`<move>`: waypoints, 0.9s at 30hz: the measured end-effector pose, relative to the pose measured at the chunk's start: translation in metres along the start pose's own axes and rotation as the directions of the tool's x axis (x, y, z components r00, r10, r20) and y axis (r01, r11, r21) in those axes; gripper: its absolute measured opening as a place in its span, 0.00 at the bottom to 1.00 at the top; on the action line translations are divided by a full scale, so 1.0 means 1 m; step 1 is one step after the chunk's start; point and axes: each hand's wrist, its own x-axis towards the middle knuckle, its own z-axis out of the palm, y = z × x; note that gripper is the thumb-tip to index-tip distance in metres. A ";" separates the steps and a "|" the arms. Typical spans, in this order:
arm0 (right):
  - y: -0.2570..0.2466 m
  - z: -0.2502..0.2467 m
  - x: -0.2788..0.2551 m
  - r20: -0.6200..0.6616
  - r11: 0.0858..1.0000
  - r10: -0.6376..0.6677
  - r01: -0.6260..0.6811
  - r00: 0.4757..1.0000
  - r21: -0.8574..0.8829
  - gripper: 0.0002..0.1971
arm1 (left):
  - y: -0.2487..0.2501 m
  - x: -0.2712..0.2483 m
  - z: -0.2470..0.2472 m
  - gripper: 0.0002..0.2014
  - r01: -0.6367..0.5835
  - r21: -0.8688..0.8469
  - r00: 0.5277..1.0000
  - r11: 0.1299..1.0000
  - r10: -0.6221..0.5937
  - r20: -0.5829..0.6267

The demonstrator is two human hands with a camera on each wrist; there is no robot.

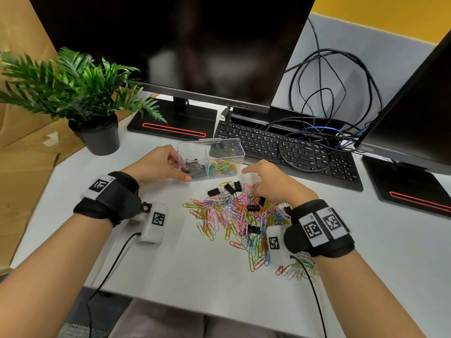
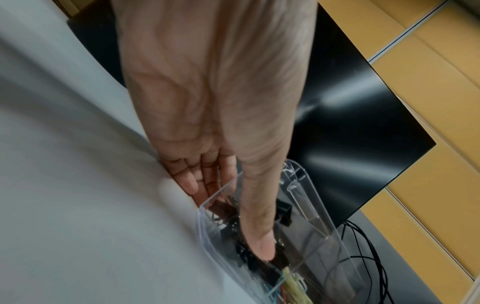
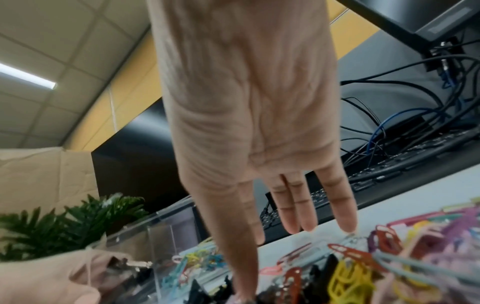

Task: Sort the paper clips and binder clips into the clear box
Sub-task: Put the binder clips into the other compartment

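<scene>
While the left hand (image 1: 158,164) steadies the clear box (image 1: 211,158) from its left end, thumb stretched along the near wall and fingers laid against the end wall, the right hand (image 1: 269,184) hangs just in front of the box's right end with its fingers spread apart and straight, tips down at the far edge of the loose pile and closed on nothing that can be seen. The box stands upright on the white table (image 1: 195,259), split by a divider: black binder clips (image 1: 192,167) fill the left compartment and coloured paper clips (image 1: 223,165) the right one (the left wrist view shows the thumb (image 2: 259,230) pressed flat against the clear wall over the black clips). In front of the box lies the unsorted pile of paper clips (image 1: 234,218), pink, yellow, green, blue and red, with several black binder clips (image 1: 229,189) scattered along its side nearest the box and a few more buried among the wire. Behind the box sit a black keyboard (image 1: 288,147) and a monitor (image 1: 195,45); to the box's left stands a potted plant (image 1: 80,93), and tangled cables (image 1: 336,93) hang behind it to the right.
</scene>
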 end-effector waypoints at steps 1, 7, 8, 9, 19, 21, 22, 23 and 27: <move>0.000 0.000 0.001 0.018 0.999 0.039 -0.039 0.999 -0.011 0.34 | -0.001 0.000 0.000 0.22 -0.002 0.000 1.000 1.000 0.002 -0.002; -0.010 0.001 0.001 0.065 0.998 0.029 -0.026 0.997 -0.048 0.31 | -0.003 0.001 0.000 0.23 -0.007 0.002 1.000 1.000 0.007 -0.008; -0.012 0.003 0.000 0.054 0.999 0.029 -0.027 0.998 -0.041 0.31 | -0.003 0.001 0.000 0.23 -0.008 0.000 1.000 1.000 0.008 -0.006; -0.013 0.004 0.000 0.045 0.999 0.036 -0.035 0.998 -0.034 0.31 | -0.002 0.001 0.000 0.23 -0.009 -0.002 1.000 1.000 0.009 -0.004; -0.023 0.011 0.005 -0.010 0.992 -0.027 0.026 1.000 -0.124 0.06 | -0.003 0.001 -0.001 0.24 -0.005 0.010 1.000 1.000 0.005 -0.006; -0.023 0.012 0.006 -0.021 0.992 -0.032 0.029 0.999 -0.122 0.11 | -0.002 0.001 -0.001 0.24 -0.008 0.011 1.000 1.000 0.008 -0.009; -0.023 0.012 0.007 -0.025 0.992 -0.033 0.030 0.999 -0.119 0.11 | -0.002 0.001 -0.001 0.25 -0.010 0.012 1.000 1.000 0.010 -0.010; -0.023 0.011 0.007 -0.029 0.993 -0.035 0.031 0.999 -0.116 0.10 | -0.002 0.000 -0.001 0.25 -0.012 0.012 1.000 1.000 0.012 -0.011; -0.018 0.004 0.008 -0.044 1.000 -0.003 0.002 0.999 -0.023 0.03 | 0.000 -0.001 0.000 0.25 -0.016 0.013 1.000 1.000 0.016 -0.017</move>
